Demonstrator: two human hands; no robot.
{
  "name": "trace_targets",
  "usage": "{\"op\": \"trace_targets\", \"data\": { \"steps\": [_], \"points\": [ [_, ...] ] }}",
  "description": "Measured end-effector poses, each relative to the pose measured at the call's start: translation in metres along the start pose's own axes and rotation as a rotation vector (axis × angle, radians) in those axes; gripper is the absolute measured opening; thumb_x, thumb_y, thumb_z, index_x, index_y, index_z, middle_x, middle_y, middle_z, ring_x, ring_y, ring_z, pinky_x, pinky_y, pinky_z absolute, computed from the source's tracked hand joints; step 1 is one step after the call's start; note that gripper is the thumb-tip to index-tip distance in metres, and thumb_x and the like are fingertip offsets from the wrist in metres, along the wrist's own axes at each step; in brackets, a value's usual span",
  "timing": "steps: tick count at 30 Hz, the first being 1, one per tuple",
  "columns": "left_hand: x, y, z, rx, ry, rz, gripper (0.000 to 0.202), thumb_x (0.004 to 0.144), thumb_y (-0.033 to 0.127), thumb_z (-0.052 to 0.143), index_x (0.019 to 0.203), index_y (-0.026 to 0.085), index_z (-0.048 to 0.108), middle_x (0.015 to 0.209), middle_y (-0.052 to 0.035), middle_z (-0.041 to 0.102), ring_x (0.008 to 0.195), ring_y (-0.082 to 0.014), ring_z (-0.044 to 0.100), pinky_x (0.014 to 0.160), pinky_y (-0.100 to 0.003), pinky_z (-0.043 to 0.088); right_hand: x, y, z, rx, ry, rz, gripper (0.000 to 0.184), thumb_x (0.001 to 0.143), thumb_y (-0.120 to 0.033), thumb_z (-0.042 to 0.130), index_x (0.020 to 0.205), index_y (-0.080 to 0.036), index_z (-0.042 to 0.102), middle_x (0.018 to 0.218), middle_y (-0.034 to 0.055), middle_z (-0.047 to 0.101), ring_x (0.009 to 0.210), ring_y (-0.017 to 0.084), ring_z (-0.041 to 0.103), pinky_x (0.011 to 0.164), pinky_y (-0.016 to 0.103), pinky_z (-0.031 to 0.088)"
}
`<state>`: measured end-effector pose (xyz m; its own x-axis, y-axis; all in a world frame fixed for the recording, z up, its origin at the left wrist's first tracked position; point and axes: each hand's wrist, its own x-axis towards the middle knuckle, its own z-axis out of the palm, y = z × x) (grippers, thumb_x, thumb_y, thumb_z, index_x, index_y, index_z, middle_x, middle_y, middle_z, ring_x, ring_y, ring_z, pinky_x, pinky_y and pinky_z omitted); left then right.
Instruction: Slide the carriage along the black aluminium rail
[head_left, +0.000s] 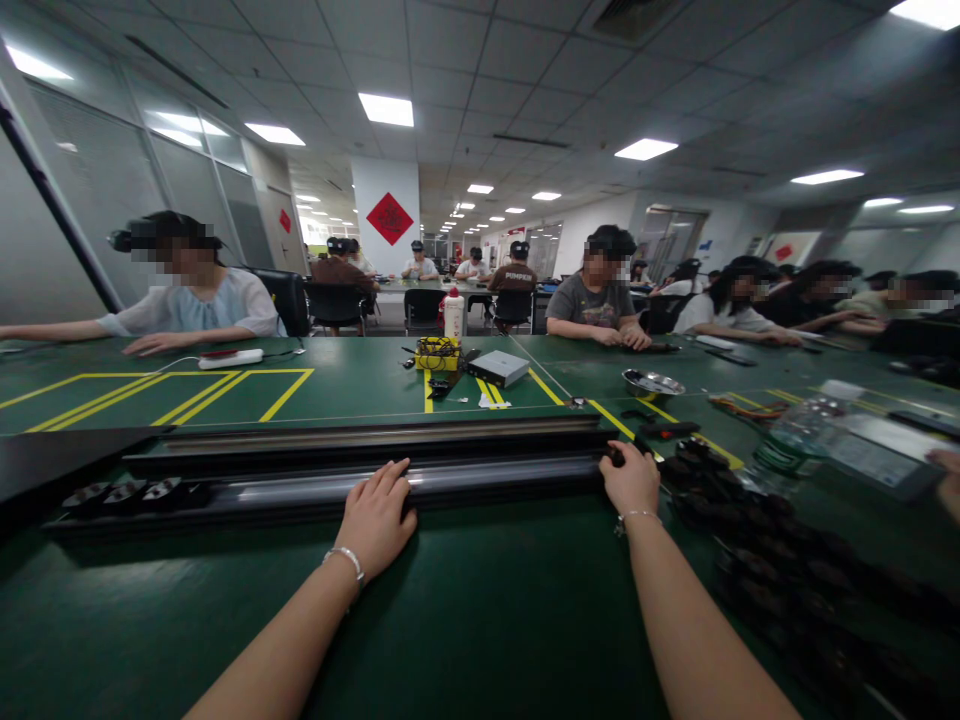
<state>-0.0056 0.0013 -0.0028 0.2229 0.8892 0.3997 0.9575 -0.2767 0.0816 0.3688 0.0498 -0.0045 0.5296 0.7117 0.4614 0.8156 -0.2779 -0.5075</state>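
Observation:
A long black rail (487,480) with a shiny channel lies across the green table in front of me. My left hand (377,510) rests on its near side around the middle, fingers stretched over the channel and thumb apart. At the rail's right end, my right hand (631,478) has its fingers closed on a small black piece (615,456), mostly covered by the fingers. Several black modules with metallic tops (124,493) sit in the left end of the rail. Behind it, a second long black rail (390,437) lies parallel.
Dark parts lie piled (772,540) at right, beside a clear plastic bottle (799,435). Further back are a metal bowl (652,383), a grey box (499,368), a yellow box (437,354) and a white bottle (454,315). Other people sit around the tables; a hand (949,485) shows at the right edge.

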Motion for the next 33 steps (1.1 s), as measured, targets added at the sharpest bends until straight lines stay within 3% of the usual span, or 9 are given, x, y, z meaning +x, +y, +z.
{"op": "trace_targets", "data": {
  "steps": [17, 26, 33],
  "points": [
    [0.0004, 0.0020, -0.0029, -0.015, -0.006, -0.005, 0.023, 0.072, 0.027, 0.044, 0.092, 0.023, 0.056, 0.133, -0.0007, 0.040, 0.122, -0.0213, 0.034, 0.095, -0.042, 0.029, 0.0060, 0.0078, 0.0043, -0.008, 0.057, -0.060, 0.039, 0.069, -0.025, 0.045, 0.104, -0.017, 0.060, 0.104, 0.0075, 0.058, 0.102, 0.024, 0.045, 0.090, 0.038, 0.035],
    [0.0007, 0.0012, -0.0010, -0.012, -0.012, -0.014, 0.023, 0.072, 0.027, 0.044, 0.091, 0.023, 0.056, 0.134, -0.0004, 0.039, 0.122, -0.0213, 0.033, 0.096, -0.042, 0.028, 0.0053, 0.0069, 0.0001, -0.005, 0.049, -0.021, 0.039, 0.070, -0.025, 0.045, 0.106, -0.018, 0.059, 0.111, 0.0078, 0.055, 0.107, 0.025, 0.043, 0.091, 0.038, 0.035],
    [0.0005, 0.0017, -0.0025, -0.011, -0.026, -0.015, 0.024, 0.073, 0.027, 0.043, 0.092, 0.023, 0.056, 0.134, -0.0012, 0.039, 0.122, -0.0212, 0.034, 0.096, -0.041, 0.028, 0.0053, 0.0091, -0.0015, -0.002, 0.012, 0.000, 0.040, 0.072, -0.029, 0.043, 0.108, -0.018, 0.058, 0.104, 0.0094, 0.056, 0.098, 0.025, 0.048, 0.085, 0.038, 0.039]
  ]
}}
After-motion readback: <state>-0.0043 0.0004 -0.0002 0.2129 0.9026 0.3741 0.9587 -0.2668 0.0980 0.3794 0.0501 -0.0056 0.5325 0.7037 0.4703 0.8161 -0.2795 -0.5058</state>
